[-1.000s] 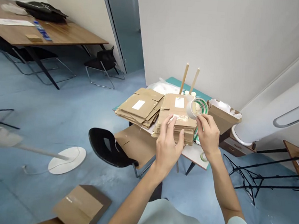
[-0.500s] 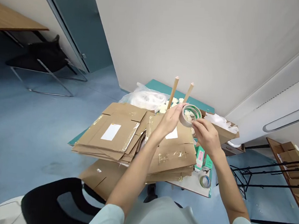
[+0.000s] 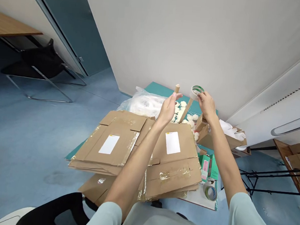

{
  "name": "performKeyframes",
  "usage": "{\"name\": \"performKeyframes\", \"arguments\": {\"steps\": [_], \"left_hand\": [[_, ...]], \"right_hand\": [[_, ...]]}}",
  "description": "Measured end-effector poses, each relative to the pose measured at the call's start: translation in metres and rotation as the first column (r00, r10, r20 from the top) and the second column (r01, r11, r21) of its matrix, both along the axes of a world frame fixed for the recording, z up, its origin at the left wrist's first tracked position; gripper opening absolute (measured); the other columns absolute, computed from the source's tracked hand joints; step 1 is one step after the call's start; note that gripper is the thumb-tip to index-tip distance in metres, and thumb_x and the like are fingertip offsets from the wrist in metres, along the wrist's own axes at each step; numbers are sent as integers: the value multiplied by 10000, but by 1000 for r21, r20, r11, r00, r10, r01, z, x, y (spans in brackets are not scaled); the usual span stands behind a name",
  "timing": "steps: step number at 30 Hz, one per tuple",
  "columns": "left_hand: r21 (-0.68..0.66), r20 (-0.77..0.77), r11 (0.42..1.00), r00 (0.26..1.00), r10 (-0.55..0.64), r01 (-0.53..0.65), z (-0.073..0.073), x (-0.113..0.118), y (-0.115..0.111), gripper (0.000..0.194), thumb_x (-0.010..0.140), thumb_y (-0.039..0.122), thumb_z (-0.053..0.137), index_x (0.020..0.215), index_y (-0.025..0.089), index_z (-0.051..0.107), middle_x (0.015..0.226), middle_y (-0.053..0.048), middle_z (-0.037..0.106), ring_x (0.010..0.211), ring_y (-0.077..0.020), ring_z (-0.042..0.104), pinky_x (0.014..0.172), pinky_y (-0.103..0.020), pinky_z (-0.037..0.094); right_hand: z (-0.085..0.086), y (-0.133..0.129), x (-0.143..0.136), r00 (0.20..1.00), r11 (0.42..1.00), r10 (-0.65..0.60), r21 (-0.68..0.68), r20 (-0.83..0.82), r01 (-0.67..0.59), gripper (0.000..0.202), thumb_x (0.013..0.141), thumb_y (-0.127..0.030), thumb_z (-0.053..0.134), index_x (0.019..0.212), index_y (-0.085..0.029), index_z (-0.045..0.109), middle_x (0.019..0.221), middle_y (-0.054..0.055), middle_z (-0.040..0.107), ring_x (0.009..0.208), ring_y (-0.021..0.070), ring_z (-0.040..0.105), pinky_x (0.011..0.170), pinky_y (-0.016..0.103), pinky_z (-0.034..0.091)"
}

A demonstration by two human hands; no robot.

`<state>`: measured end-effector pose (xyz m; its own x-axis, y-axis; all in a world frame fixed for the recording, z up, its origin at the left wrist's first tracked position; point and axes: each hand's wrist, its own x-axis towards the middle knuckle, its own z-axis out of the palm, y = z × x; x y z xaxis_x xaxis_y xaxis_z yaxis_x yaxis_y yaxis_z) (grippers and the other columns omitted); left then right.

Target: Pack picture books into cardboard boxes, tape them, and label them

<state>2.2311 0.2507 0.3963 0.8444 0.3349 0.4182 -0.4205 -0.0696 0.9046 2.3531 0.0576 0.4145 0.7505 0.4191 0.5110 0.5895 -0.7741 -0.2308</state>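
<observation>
The tape roll (image 3: 194, 95) is rising clear of the left hand (image 3: 168, 109), whose fingers are extending emptily by one stick (image 3: 177, 89); the right hand (image 3: 207, 105) is pinching it, seemingly aligning it over another stick (image 3: 185, 112), which is calling for steadiness.

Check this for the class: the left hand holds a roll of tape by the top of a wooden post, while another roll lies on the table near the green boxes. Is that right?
Not quite: the head view shows the right hand holding the roll of tape by the wooden post's top. The other roll does lie on the table near the green boxes.
</observation>
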Motion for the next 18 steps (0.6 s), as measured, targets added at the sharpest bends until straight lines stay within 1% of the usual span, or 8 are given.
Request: {"name": "performKeyframes", "arguments": {"steps": [2, 5, 7, 9, 12, 14, 16, 18], "left_hand": [[9, -32, 999, 998, 51, -51, -9, -11, -3, 656, 1081, 721, 416, 1187, 190, 786, 1341, -180, 777, 1361, -337, 690, 1164, -549, 535], [49, -90, 994, 991, 101, -97, -18, -30, -8, 664, 1103, 701, 365, 1215, 184, 767, 1362, -166, 771, 1378, -311, 678, 1191, -527, 516], [81, -118, 991, 986, 114, -104, -20, -44, -14, 669, 1115, 687, 339, 1263, 179, 748, 1409, -162, 751, 1399, -294, 661, 1205, -504, 504], [99, -123, 988, 983, 133, -121, -18, -61, -23, 685, 1119, 688, 327, 1287, 167, 738, 1432, -171, 738, 1400, -291, 660, 1202, -489, 504], [126, -92, 976, 978, 190, -178, -12, -92, -44, 691, 1117, 699, 330, 1271, 169, 745, 1422, -172, 742, 1386, -297, 668, 1193, -486, 508], [152, -52, 964, 972, 230, -220, -9, -122, -65, 658, 1117, 691, 356, 1258, 183, 750, 1408, -160, 750, 1379, -295, 671, 1192, -487, 507], [167, -3, 947, 960, 280, -275, -10, -160, -90, 610, 1121, 666, 391, 1263, 193, 749, 1397, -150, 755, 1368, -290, 676, 1187, -484, 512], [177, 34, 921, 938, 346, -346, -17, -209, -119, 561, 1129, 631, 415, 1276, 202, 745, 1385, -137, 761, 1356, -280, 682, 1185, -472, 514]], "right_hand": [[-8, 5, 11, 999, 999, -15, -44, -51, 13, 286, 1093, -220, 522, 1239, -191, 766, 1246, 134, 714, 1069, 278, 677, 885, 359, 534], [-18, 3, 11, 997, 998, -15, -57, -71, 11, 329, 1058, -216, 536, 1304, -195, 754, 1278, 143, 701, 1037, 272, 682, 870, 359, 541], [-21, -6, 2, 999, 1000, -3, -6, -40, 3, 374, 1043, -213, 520, 1349, -189, 733, 1312, 160, 682, 997, 265, 693, 875, 375, 547], [-20, -20, -12, 1000, 996, 20, 84, 16, -22, 385, 1038, -216, 495, 1343, -183, 728, 1318, 174, 670, 961, 259, 702, 888, 398, 557], [-15, -47, -47, 987, 970, 96, 210, 126, -121, 339, 1040, -247, 504, 1281, -200, 739, 1282, 161, 671, 942, 249, 715, 904, 417, 575], [-11, -65, -79, 965, 941, 156, 266, 208, -210, 305, 1049, -273, 521, 1256, -218, 739, 1259, 141, 677, 938, 240, 725, 903, 414, 587], [-9, -80, -118, 931, 899, 225, 307, 288, -312, 284, 1067, -297, 526, 1243, -228, 738, 1235, 126, 691, 936, 229, 737, 898, 406, 598], [-11, -93, -163, 884, 841, 306, 335, 352, -424, 274, 1087, -318, 530, 1239, -230, 741, 1209, 117, 711, 940, 220, 750, 901, 398, 609]]}}
